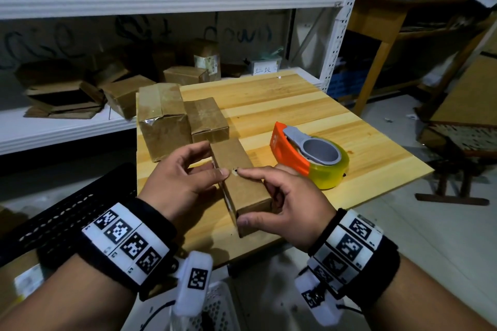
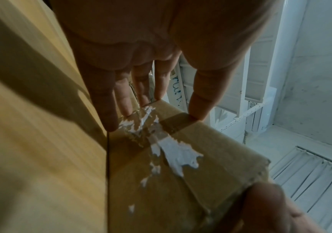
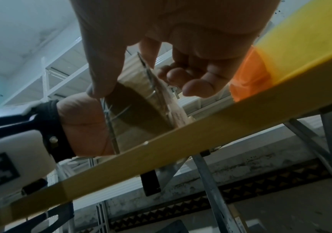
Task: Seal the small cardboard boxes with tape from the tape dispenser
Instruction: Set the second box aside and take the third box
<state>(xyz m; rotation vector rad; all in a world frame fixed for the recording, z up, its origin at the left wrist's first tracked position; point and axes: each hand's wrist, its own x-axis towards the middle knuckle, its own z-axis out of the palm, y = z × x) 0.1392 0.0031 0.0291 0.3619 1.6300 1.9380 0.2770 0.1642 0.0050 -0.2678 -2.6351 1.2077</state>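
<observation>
Cardboard boxes sit on the wooden bench (image 1: 309,105): the largest box (image 1: 161,118) stands at the back left corner, a medium box (image 1: 205,118) just beside it on its right, and the narrow small box (image 1: 239,183) lies near the front edge between both hands. Right of it rests the tape dispenser (image 1: 309,154), orange-bodied with a clear roll, apart from the box. The left hand (image 1: 180,177) grips the small box's left side, thumb on top, fingers at the far end. The right hand (image 1: 290,201) holds its near end, thumb on the end face, forefinger on top; the other fingers seem loosely curled beside it.
</observation>
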